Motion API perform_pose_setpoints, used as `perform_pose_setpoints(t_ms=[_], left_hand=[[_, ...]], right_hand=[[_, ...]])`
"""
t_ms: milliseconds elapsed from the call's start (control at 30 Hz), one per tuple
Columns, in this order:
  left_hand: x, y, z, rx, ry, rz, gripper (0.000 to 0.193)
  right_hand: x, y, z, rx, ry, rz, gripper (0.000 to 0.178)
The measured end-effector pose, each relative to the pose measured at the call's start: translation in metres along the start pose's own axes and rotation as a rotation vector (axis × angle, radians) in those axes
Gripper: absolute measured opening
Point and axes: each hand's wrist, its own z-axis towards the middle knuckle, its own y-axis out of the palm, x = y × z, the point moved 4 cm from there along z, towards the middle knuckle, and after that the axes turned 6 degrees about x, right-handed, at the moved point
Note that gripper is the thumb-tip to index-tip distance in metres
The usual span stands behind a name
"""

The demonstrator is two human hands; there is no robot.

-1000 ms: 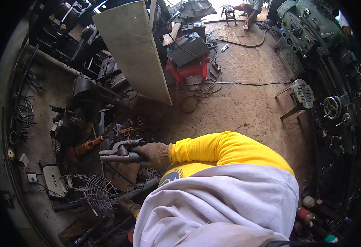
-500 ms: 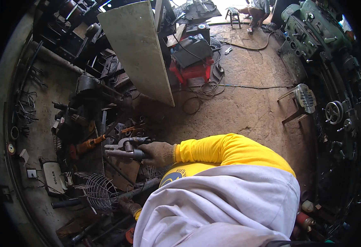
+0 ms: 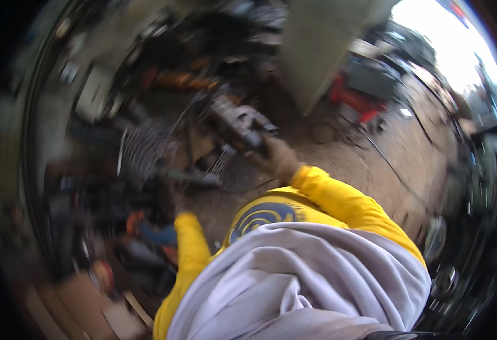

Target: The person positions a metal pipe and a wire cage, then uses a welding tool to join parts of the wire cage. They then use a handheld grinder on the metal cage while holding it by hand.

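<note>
Blurring beside one bar [image 3: 194, 179], the left hand [image 3: 177, 195] gives no clue whether it is open or closed. Farther out, the gloved right hand [image 3: 278, 160] is wrapped round the near end of one metal tool [image 3: 240, 116], held out between one wire guard [image 3: 146, 147] and one board [image 3: 316, 51]. The tool will likely handle as heavy, stiff and hard to break, perhaps slippery if oiled; that near end seems the place to take hold. Beyond stands one red stool [image 3: 347, 99].
</note>
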Motion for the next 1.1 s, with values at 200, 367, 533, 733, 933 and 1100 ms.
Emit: perform_pose_setpoints(t_ms=[200,367,533,733,933,1100], left_hand=[[-0.005,-0.06,-0.083,0.014,0.411,0.989,0.025],[-0.05,-0.092,-0.181,0.292,-0.01,0.627,0.027],[-0.097,-0.138,-0.248,0.268,-0.07,0.669,0.031],[-0.149,-0.176,-0.29,0.461,-0.183,0.364,0.031],[-0.187,-0.209,-0.322,0.417,-0.068,0.479,0.026],[-0.173,-0.184,-0.331,0.465,-0.111,0.469,0.025]], right_hand=[[0.02,0.052,0.02,-0.2,0.196,0.111,0.06],[0.007,0.089,0.066,-0.286,0.098,-0.049,0.06],[-0.025,0.119,0.121,-0.331,0.017,-0.22,0.056],[-0.03,0.17,0.178,-0.412,-0.081,-0.284,0.056],[-0.016,0.209,0.193,-0.458,-0.203,-0.307,0.062],[-0.009,0.206,0.195,-0.399,-0.2,-0.317,0.063]])
